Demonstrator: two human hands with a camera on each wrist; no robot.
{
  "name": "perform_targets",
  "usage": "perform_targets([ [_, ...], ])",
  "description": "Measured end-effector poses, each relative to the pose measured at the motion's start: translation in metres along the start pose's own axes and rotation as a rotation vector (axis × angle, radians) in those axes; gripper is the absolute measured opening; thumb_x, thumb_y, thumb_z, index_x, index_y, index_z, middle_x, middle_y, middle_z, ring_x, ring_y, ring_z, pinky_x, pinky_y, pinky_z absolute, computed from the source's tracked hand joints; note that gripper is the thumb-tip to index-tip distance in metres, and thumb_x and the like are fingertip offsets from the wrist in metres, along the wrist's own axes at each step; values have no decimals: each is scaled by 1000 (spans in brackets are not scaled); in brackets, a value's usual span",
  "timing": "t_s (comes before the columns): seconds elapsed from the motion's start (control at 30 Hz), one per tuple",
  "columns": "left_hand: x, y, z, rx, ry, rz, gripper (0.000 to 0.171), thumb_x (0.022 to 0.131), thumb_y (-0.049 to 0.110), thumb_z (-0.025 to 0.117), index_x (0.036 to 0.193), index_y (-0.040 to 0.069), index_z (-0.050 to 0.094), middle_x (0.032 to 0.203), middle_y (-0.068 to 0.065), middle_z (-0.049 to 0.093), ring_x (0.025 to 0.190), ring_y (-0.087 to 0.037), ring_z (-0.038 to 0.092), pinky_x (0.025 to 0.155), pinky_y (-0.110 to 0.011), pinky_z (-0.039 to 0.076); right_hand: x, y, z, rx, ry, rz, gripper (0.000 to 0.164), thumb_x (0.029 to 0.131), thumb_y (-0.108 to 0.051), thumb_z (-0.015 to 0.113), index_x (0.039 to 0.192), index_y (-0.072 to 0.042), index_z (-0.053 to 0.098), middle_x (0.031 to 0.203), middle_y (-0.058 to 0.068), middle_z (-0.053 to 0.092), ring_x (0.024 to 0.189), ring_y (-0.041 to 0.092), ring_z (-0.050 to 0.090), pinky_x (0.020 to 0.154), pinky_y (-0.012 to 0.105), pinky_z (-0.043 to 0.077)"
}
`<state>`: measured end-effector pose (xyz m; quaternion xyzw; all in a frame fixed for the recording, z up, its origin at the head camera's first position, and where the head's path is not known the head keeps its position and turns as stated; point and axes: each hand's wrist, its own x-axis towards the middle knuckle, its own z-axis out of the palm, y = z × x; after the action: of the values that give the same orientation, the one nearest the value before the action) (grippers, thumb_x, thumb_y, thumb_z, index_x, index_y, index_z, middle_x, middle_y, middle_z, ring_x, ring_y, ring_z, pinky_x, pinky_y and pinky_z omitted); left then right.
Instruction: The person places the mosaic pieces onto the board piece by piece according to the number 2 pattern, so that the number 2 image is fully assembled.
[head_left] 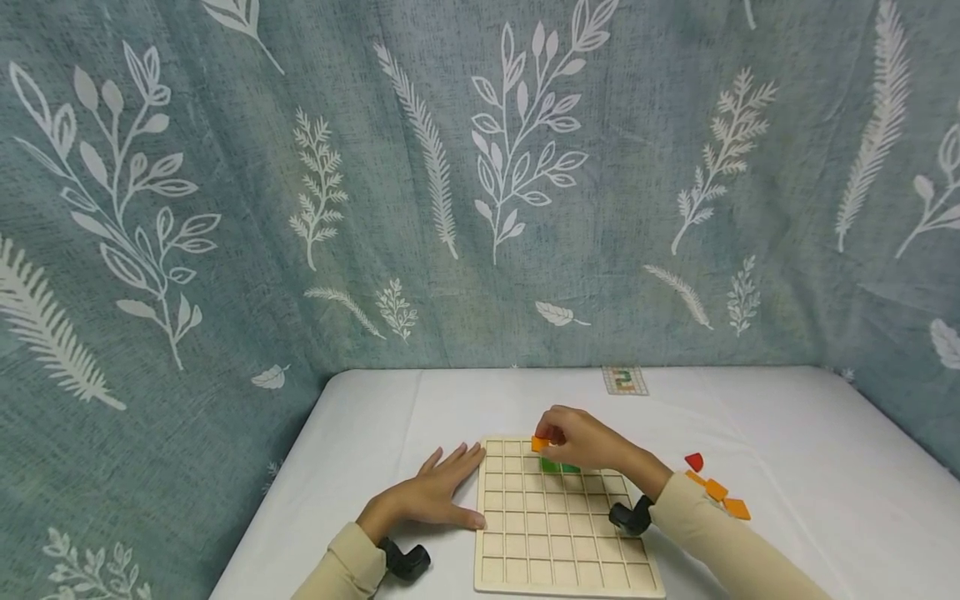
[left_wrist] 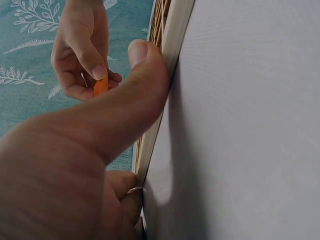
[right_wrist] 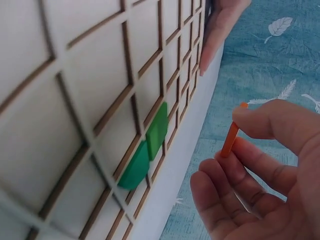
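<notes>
Between thumb and fingers, my right hand (head_left: 581, 439) pinches an orange square tile (right_wrist: 233, 135), held above the far rows of a wooden grid board (head_left: 517, 523). Just under that hand, a green square tile (right_wrist: 157, 131) and a darker green tile with a rounded edge (right_wrist: 136, 167) sit in neighbouring cells of the board. My left hand (head_left: 438, 492) rests at the board's left edge with its fingers spread; in the left wrist view its thumb (left_wrist: 145, 70) lies against the rim.
Right of the board, several orange tiles (head_left: 716, 490) and a red piece (head_left: 694, 462) lie on the white tabletop (head_left: 420, 400). A small card with a grid pattern (head_left: 625, 381) lies near the back edge. A patterned curtain (head_left: 465, 208) hangs behind the table.
</notes>
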<state>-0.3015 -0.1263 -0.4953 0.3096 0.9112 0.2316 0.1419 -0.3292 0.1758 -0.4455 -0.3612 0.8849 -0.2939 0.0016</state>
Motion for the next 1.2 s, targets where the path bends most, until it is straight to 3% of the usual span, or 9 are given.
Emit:
perform_targets([
  [0.53, 3, -1, -1, -2, 0, -3, 109, 83, 62, 71, 162, 14, 14, 170, -3, 11, 158, -25, 6, 126, -56, -3, 12, 4, 18, 21, -57, 69, 15, 90, -15, 75, 102, -8, 68, 97, 0, 62, 84, 10, 54, 73, 24, 50],
  [0.73, 4, -1, 0, -9, -6, -13, 110, 82, 62, 72, 162, 14, 14, 170, -2, 11, 158, -25, 6, 126, -56, -4, 11, 6, 25, 7, -80, 51, 12, 90, -11, 73, 100, -6, 68, 95, 1, 61, 82, 13, 56, 71, 22, 51],
  [1.2, 4, -3, 1, -9, -6, -8, 110, 82, 63, 71, 162, 14, 13, 170, -3, 10, 158, -25, 5, 125, -56, -5, 11, 2, 23, -13, -125, 57, 18, 86, -12, 79, 99, -7, 68, 97, 1, 62, 86, 13, 59, 76, 24, 53],
])
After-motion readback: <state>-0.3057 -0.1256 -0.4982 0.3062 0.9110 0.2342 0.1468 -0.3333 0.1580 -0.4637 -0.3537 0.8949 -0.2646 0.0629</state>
